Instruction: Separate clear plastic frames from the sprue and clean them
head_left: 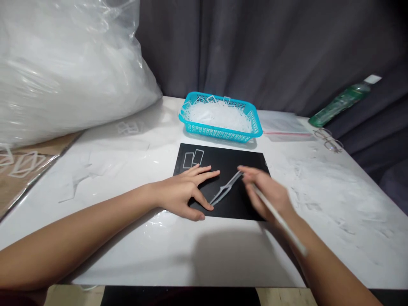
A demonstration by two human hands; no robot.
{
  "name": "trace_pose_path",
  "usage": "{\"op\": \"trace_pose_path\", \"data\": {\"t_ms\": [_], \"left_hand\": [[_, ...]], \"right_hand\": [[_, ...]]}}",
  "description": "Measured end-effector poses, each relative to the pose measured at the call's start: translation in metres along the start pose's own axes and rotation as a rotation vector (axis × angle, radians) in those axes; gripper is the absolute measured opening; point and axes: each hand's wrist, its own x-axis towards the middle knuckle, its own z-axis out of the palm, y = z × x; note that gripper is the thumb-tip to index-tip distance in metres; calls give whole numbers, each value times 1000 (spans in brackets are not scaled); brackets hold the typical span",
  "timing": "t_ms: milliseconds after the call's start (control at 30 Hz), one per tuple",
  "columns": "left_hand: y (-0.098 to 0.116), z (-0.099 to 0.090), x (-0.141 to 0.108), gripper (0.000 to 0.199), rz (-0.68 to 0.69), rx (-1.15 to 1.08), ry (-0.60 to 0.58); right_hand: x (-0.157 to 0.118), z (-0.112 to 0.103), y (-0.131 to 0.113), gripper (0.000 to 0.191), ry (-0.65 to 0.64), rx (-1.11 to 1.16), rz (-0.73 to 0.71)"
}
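Observation:
My left hand (188,193) lies with its fingers spread on a black sheet (223,165), its index fingertip beside the lower end of a thin whitish strip-like piece (225,188). The upper end of that piece is pinched in the fingers of my right hand (264,191), slightly blurred. A pale thin stick (277,219) also extends from my right hand down over the wrist. Two small white rectangular frames (188,160) lie at the sheet's upper left, close to my left fingers.
Behind the sheet stands a turquoise basket (219,135) of white pieces. A large plastic bag (70,72) fills the left. Clear bags (283,123), glasses (328,140) and a green bottle (342,102) are at the back right. Loose white frames (27,163) lie far left.

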Motion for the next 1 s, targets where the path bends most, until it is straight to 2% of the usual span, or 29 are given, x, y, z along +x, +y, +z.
{"op": "trace_pose_path", "data": {"t_ms": [67, 167, 233, 300, 367, 433, 533, 600, 633, 700, 767, 867, 1000], "left_hand": [[0, 0, 0, 30, -2, -12, 1], [0, 0, 0, 29, 1, -13, 1], [0, 0, 0, 30, 5, 1, -1], [-2, 2, 0, 28, 21, 34, 2], [-5, 5, 0, 25, 59, 65, 27], [-8, 8, 0, 23, 102, 63, 72], [-7, 11, 0, 22, 123, -53, 193], [-1, 12, 1, 19, 87, -182, 330], [3, 12, 2, 18, 50, -249, 403], [11, 13, 3, 18, -37, -375, 519], [18, 15, 3, 19, -102, -480, 566], [22, 17, 4, 18, -138, -542, 598], [25, 16, 5, 16, -223, -499, 659]], "right_hand": [[6, -16, 17, 14, 230, -184, 91], [7, -43, 44, 10, 363, -401, 247], [2, -59, 60, 14, 346, -491, 353], [-4, -71, 73, 17, 261, -536, 461], [-7, -76, 81, 13, 152, -515, 522], [-5, -71, 78, 11, 98, -443, 503], [4, -48, 51, 17, 91, -166, 468], [7, -28, 21, 20, 32, 343, 502], [8, -18, 6, 20, -44, 584, 506], [7, -2, -19, 20, -144, 899, 534], [6, 7, -35, 21, -187, 1094, 562], [5, 9, -42, 25, -201, 1299, 613], [5, 1, -43, 21, -269, 1408, 586]]}}
